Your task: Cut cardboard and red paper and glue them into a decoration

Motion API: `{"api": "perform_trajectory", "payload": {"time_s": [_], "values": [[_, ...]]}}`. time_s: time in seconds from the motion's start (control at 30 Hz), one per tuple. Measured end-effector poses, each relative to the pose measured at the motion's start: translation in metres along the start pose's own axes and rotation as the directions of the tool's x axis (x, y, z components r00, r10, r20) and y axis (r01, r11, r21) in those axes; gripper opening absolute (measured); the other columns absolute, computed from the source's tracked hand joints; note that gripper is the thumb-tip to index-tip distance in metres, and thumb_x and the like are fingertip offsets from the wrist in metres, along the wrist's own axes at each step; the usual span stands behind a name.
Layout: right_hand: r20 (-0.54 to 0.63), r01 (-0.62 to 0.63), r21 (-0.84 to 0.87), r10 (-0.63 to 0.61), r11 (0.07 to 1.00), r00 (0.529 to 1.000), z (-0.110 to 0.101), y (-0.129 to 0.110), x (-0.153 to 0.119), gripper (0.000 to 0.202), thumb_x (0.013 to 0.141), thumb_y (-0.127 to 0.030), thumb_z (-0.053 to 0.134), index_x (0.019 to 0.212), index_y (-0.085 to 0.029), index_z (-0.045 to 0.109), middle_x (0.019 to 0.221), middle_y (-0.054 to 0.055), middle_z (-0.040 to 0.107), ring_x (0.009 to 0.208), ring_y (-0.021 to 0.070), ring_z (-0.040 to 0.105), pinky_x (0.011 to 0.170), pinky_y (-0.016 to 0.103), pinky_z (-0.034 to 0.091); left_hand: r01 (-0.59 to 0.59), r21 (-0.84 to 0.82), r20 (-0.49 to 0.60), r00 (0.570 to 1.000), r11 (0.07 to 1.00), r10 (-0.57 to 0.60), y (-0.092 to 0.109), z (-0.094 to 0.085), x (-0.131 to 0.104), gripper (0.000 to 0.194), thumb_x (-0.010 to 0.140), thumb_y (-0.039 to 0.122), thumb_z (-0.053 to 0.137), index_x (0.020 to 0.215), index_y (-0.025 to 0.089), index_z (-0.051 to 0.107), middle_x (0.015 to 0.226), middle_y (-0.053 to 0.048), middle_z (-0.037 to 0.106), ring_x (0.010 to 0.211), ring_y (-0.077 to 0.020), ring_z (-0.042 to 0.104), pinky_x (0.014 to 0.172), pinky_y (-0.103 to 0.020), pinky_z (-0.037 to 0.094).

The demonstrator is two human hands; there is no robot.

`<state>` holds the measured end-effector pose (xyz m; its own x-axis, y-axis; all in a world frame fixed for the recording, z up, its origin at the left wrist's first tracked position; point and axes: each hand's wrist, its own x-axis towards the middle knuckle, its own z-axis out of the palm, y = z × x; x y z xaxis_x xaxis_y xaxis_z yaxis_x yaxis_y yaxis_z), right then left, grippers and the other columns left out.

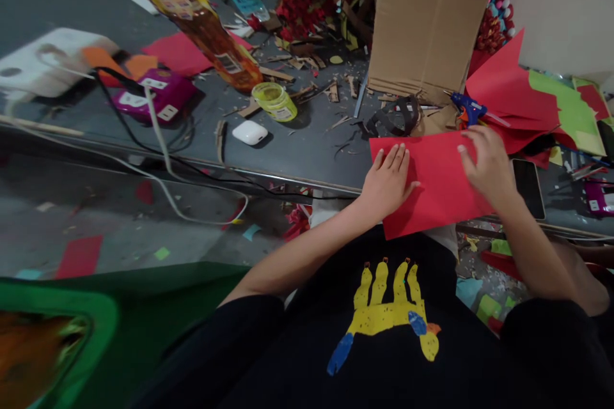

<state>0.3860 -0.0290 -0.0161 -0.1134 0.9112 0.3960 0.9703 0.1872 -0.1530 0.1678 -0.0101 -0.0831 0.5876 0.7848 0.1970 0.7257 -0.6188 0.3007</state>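
Note:
A sheet of red paper point(439, 172) lies at the front edge of the dark table point(307, 160), its near side overhanging toward my lap. My left hand point(389, 182) rests flat on the sheet's left part, fingers stretched out and pointing away from me. Over the right part of the sheet is my right hand point(489, 163), its fingers bent and apart, with the fingertips near the paper's far right edge. A phone point(527, 188) lies just right of that hand. Behind the sheet sits a blue glue gun point(467, 107).
An upright cardboard piece point(426, 19) stands behind. Leftward are a yellow jar point(275, 102), a white case point(250, 133), a tilted bottle point(192, 13), a purple box point(158, 94) and cables. Red paper sheets point(518, 102) are piled right. A green bin point(110, 313) stands lower left.

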Motion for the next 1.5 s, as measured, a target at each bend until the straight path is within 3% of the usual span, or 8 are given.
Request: {"api": "perform_trajectory", "payload": {"time_s": [0.3, 0.5, 0.67, 0.83, 1.0, 1.17, 1.33, 1.5], "values": [[0.218, 0.006, 0.047, -0.016, 0.999, 0.976, 0.058, -0.034, -0.012, 0.045, 0.096, -0.029, 0.03, 0.126, -0.008, 0.056, 0.136, 0.017, 0.052, 0.13, 0.03, 0.044, 0.11, 0.048, 0.033, -0.06, -0.039, 0.018, 0.998, 0.997, 0.061, -0.013, 0.011, 0.005, 0.076, 0.093, 0.057, 0.035, 0.146, 0.002, 0.029, 0.152, -0.022, 0.028, 0.144, -0.0308, 0.022, 0.117, -0.049, 0.015], [0.297, 0.148, 0.054, -0.157, 0.988, 0.942, 0.077, -0.048, -0.008, 0.055, 0.097, -0.039, 0.03, 0.143, -0.01, 0.04, 0.152, 0.013, 0.034, 0.145, 0.0267, 0.021, 0.12, 0.051, 0.013, -0.039, -0.174, -0.278, 0.96, 0.984, -0.012, -0.043, -0.003, -0.011, 0.063, 0.097, 0.047, 0.033, 0.149, 0.013, 0.024, 0.154, -0.017, 0.028, 0.144, -0.0262, 0.022, 0.117, -0.048, 0.02], [0.429, 0.189, 0.101, -0.214, 0.977, 0.877, 0.09, -0.047, -0.006, 0.069, 0.095, -0.05, 0.033, 0.151, -0.011, 0.021, 0.157, 0.012, 0.019, 0.147, 0.0238, 0.015, 0.121, 0.047, 0.014, -0.031, -0.265, -0.411, 0.908, 0.964, -0.084, -0.068, 0.002, -0.011, 0.061, 0.096, 0.046, 0.035, 0.149, 0.016, 0.024, 0.153, -0.018, 0.03, 0.145, -0.026, 0.022, 0.116, -0.049, 0.024], [0.415, 0.174, 0.114, -0.206, 0.978, 0.886, 0.091, -0.044, -0.008, 0.07, 0.095, -0.051, 0.033, 0.152, -0.013, 0.019, 0.157, 0.012, 0.018, 0.147, 0.023, 0.013, 0.121, 0.046, 0.013, -0.018, -0.492, -0.486, 0.835, 0.87, -0.258, -0.078, 0.015, -0.006, 0.067, 0.095, 0.049, 0.038, 0.151, 0.018, 0.016, 0.153, -0.018, 0.029, 0.143, -0.0241, 0.028, 0.115, -0.044, 0.029], [0.259, 0.074, 0.089, -0.095, 0.993, 0.961, 0.084, -0.045, -0.011, 0.071, 0.094, -0.051, 0.034, 0.15, -0.009, 0.023, 0.159, 0.012, 0.014, 0.148, 0.0247, 0.005, 0.121, 0.046, 0.013, 0.005, -0.612, -0.443, 0.826, 0.791, -0.348, -0.083, 0.021, -0.003, 0.075, 0.092, 0.057, 0.04, 0.151, 0.018, 0.013, 0.152, -0.02, 0.03, 0.141, -0.0263, 0.032, 0.113, -0.045, 0.031], [0.165, 0.028, 0.148, -0.053, 0.989, 0.985, 0.083, -0.044, -0.012, 0.055, 0.096, -0.042, 0.031, 0.141, -0.012, 0.04, 0.152, 0.014, 0.034, 0.144, 0.0242, 0.023, 0.116, 0.043, 0.024, 0.022, -0.635, -0.432, 0.818, 0.772, -0.379, -0.082, 0.021, -0.002, 0.081, 0.091, 0.057, 0.041, 0.151, 0.016, 0.007, 0.153, -0.021, 0.028, 0.142, -0.0268, 0.03, 0.113, -0.045, 0.032], [0.203, -0.073, 0.167, 0.039, 0.983, 0.978, 0.082, -0.045, -0.011, 0.029, 0.093, -0.029, 0.037, 0.102, -0.016, 0.062, 0.1, 0.01, 0.069, 0.097, 0.0206, 0.061, 0.085, 0.03, 0.044, 0.063, -0.594, -0.435, 0.813, 0.802, -0.387, -0.085, 0.023, -0.002, 0.068, 0.092, 0.056, 0.039, 0.148, 0.018, 0.026, 0.151, -0.018, 0.034, 0.14, -0.0259, 0.033, 0.113, -0.044, 0.033], [0.268, -0.166, 0.068, 0.142, 0.984, 0.953, 0.083, -0.047, -0.011, 0.03, 0.094, -0.037, 0.038, 0.087, -0.019, 0.062, 0.082, 0.006, 0.069, 0.074, 0.0165, 0.061, 0.061, 0.025, 0.033, 0.06, -0.546, -0.475, 0.8, 0.836, -0.367, -0.085, 0.021, -0.001, 0.055, 0.093, 0.05, 0.039, 0.138, 0.017, 0.043, 0.144, -0.016, 0.045, 0.135, -0.0248, 0.041, 0.111, -0.043, 0.037]]}}
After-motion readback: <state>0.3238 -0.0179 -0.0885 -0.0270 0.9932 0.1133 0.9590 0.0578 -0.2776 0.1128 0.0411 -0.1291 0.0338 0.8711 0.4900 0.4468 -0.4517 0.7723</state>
